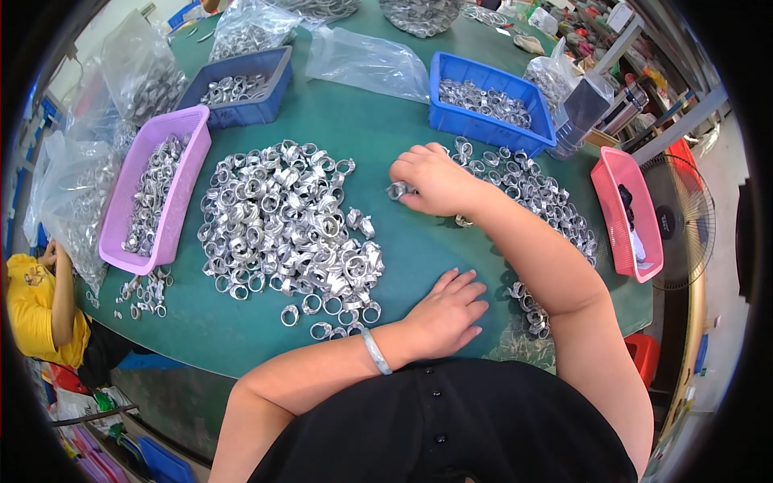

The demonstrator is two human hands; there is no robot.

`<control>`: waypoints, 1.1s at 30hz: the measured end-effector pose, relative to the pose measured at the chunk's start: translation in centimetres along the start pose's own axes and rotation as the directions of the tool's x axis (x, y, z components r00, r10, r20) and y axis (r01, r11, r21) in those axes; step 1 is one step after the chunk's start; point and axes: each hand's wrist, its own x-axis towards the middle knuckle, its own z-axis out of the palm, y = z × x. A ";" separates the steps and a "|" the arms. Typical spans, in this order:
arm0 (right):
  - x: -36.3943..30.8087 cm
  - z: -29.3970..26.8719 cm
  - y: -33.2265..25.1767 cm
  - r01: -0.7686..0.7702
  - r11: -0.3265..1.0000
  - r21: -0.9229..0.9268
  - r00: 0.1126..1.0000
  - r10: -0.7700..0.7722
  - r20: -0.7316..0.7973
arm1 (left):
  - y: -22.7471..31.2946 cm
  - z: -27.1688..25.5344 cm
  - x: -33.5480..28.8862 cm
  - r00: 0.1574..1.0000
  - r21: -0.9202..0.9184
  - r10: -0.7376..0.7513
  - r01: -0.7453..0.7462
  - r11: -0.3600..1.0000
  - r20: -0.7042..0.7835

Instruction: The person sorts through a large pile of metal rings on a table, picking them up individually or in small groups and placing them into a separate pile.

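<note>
Black shirt [475, 427], right hand [435, 181] gripping silver ring [397, 191], long axis roughly left-right

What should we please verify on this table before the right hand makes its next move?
1. Right hand holding metal piece: ok, at the thumb side.
2. Number of pieces held: cannot tell; the fingers hide them.
3. Left hand off the left ring pile: ok, flat and apart.
4. Left and right ring piles separate: ok, green table between.
5. Loose rings back from the edge: not ok, some lie near it below the purple basket.
</note>
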 end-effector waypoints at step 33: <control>5.1 -0.5 -2.1 0.101 0.995 -0.020 0.995 -0.101 -0.019 | -0.4 0.2 -0.2 1.000 0.007 0.007 -0.007 1.000 -0.003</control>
